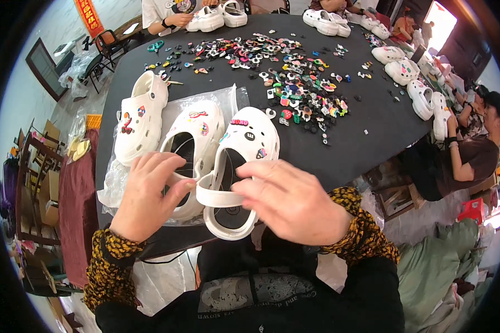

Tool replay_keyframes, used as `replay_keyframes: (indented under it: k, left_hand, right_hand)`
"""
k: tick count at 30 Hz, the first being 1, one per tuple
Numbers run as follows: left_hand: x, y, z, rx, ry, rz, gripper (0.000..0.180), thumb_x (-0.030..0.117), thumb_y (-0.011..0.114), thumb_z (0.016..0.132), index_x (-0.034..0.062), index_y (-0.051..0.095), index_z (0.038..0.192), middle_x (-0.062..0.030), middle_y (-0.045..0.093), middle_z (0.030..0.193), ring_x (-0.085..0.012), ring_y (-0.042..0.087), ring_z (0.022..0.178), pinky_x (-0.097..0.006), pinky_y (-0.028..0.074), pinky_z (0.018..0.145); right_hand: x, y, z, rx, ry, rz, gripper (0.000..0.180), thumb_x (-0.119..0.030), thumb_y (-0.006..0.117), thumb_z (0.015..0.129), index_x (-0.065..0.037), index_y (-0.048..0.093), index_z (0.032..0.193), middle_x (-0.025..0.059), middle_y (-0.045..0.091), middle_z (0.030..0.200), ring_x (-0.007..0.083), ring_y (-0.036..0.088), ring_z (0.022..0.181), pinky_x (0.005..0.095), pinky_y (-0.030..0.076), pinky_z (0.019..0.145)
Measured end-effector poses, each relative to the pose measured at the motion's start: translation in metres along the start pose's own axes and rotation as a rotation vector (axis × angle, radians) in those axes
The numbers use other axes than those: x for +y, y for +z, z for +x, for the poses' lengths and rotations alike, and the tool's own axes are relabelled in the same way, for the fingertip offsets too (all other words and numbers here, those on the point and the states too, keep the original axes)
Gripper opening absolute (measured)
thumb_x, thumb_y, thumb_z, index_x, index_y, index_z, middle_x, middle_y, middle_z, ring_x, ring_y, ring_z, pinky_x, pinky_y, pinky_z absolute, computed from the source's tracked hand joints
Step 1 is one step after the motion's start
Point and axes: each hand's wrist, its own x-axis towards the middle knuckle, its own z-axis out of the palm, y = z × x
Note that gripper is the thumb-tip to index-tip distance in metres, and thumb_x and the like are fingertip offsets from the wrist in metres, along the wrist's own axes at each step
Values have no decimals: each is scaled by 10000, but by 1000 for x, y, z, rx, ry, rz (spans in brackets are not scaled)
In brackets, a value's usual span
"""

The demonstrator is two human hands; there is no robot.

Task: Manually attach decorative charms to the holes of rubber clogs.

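White charm-studded clog [244, 145] is positioned at the near edge of the black table [378, 125]. Left hand [144, 191]: fingers and thumb spread, left of the heel strap [219, 198]. Right hand [300, 202], apart from it: fingers across the strap's right end; I cannot determine grip. Far side: loose charms [311, 97]

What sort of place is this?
Probably a small hand-assembly workshop: a heap of small charms on a black table, white clogs around it, a co-worker seated at right.
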Motion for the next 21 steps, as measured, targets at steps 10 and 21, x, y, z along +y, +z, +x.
replay_keyframes:
  k: [10,21]
  left_hand:
    - [-4,15,31,-217,-172,-274,342,316,669,845,-21,673,907,-138,639,673,-309,623,620,-396,476,608]
    - [-1,23,71,-510,-166,-72,359,327,612,815,-11,686,913,-229,664,826,-382,648,831,-428,504,795]
  right_hand:
    - [36,4,-47,-50,391,64,206,-69,637,853,-32,600,1052,142,632,935,318,633,830,373,510,714]
    - [40,26,-70,-60,395,277,168,-25,657,833,3,620,995,150,621,1056,291,639,906,344,519,779]
